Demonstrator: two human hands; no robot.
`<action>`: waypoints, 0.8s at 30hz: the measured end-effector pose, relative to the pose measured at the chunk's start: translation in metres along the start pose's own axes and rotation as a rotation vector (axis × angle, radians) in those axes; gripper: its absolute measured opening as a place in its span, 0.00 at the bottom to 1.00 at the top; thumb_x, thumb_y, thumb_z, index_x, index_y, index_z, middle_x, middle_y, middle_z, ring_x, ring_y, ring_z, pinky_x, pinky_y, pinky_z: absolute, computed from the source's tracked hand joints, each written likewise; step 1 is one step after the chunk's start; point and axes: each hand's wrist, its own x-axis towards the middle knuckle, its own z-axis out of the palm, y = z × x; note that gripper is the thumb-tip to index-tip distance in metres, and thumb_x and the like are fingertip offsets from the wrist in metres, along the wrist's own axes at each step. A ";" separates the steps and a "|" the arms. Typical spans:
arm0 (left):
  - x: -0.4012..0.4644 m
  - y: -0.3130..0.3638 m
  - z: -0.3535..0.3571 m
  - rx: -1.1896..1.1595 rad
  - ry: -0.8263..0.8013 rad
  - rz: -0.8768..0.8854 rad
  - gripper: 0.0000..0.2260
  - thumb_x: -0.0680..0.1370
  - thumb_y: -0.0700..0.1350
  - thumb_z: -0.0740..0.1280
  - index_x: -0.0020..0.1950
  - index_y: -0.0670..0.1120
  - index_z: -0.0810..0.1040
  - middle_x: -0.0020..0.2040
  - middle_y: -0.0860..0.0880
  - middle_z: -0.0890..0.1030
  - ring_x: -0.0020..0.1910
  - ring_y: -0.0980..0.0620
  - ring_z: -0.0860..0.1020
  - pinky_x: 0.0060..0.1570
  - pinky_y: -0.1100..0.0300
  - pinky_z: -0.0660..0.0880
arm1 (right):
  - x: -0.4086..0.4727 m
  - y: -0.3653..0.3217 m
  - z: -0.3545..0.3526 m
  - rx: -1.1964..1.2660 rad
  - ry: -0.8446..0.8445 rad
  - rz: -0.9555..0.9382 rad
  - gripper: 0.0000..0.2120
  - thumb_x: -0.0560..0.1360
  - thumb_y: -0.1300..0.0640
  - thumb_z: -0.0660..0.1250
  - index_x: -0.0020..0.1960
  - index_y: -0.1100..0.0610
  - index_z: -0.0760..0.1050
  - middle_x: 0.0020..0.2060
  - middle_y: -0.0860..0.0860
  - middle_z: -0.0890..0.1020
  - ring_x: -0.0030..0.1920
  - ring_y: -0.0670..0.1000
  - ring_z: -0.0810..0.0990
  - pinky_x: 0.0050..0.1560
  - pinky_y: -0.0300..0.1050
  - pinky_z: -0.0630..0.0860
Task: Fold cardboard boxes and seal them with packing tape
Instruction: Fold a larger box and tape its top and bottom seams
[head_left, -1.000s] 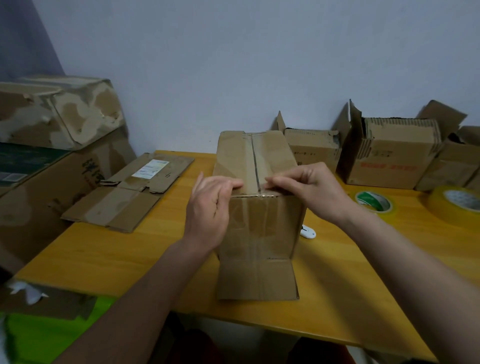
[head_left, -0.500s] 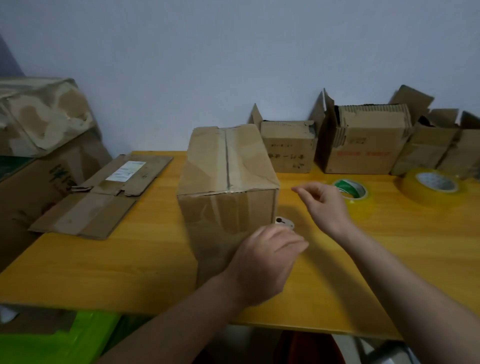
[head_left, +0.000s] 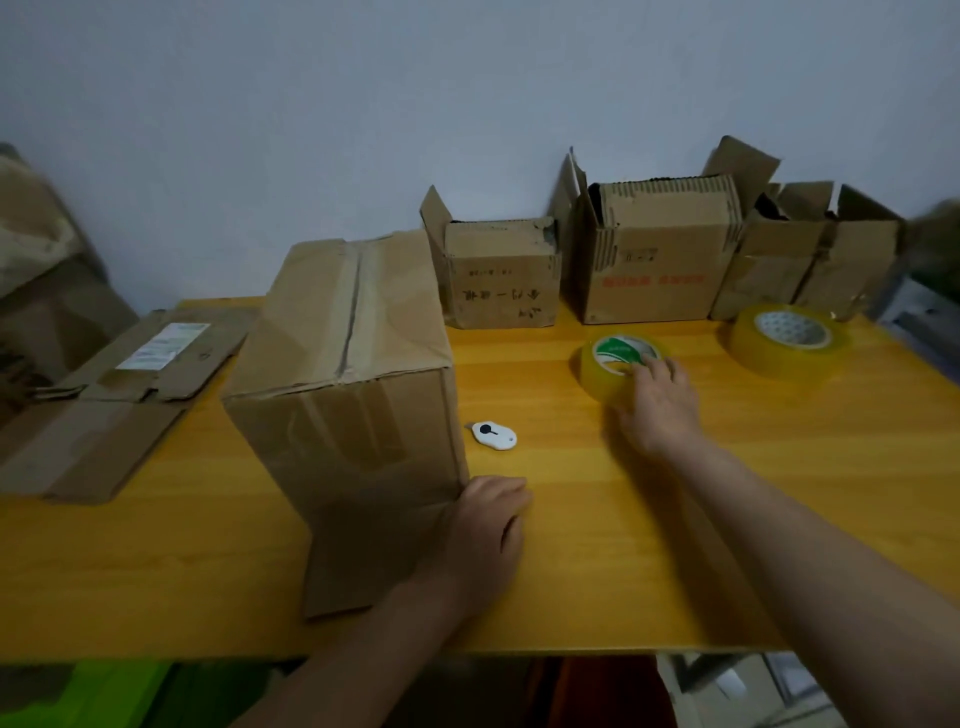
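Observation:
A tall brown cardboard box (head_left: 348, 374) stands on the yellow table (head_left: 571, 545), its top flaps closed and a loose flap lying flat toward me. My left hand (head_left: 485, 535) rests against the box's lower right corner with curled fingers, touching the flap edge. My right hand (head_left: 654, 400) reaches onto a roll of clear tape with a green core (head_left: 615, 361), fingers curling over its near rim. A small white cutter (head_left: 493, 435) lies on the table between box and roll.
A larger tape roll (head_left: 787, 340) lies at the right. Three open boxes (head_left: 498, 270) (head_left: 660, 254) (head_left: 815, 260) line the wall. Flattened cardboard (head_left: 119, 395) lies at the left, with more boxes (head_left: 36, 270) beyond the table's left end.
My right hand left the box top and moved right onto the green-core tape roll. My left hand dropped from the top seam to the box's lower right corner.

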 end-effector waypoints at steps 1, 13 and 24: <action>0.000 -0.001 0.001 -0.012 0.012 -0.008 0.17 0.76 0.45 0.58 0.60 0.43 0.80 0.60 0.47 0.80 0.61 0.49 0.75 0.62 0.55 0.68 | 0.004 0.000 0.001 -0.005 0.012 -0.005 0.25 0.78 0.55 0.63 0.73 0.57 0.61 0.75 0.54 0.60 0.76 0.58 0.51 0.73 0.54 0.55; 0.021 -0.006 -0.027 -0.175 0.149 -0.164 0.20 0.75 0.38 0.68 0.67 0.43 0.75 0.57 0.48 0.79 0.54 0.53 0.79 0.55 0.62 0.77 | -0.052 0.008 0.003 0.421 0.057 -0.507 0.11 0.73 0.63 0.69 0.54 0.57 0.72 0.77 0.46 0.52 0.77 0.51 0.45 0.76 0.52 0.50; 0.055 0.048 -0.105 -1.096 -0.012 -0.525 0.27 0.73 0.58 0.69 0.68 0.46 0.73 0.62 0.46 0.80 0.61 0.49 0.79 0.62 0.50 0.75 | -0.100 -0.012 -0.016 0.413 0.217 -0.794 0.14 0.71 0.67 0.69 0.55 0.59 0.74 0.77 0.54 0.56 0.78 0.54 0.48 0.73 0.53 0.55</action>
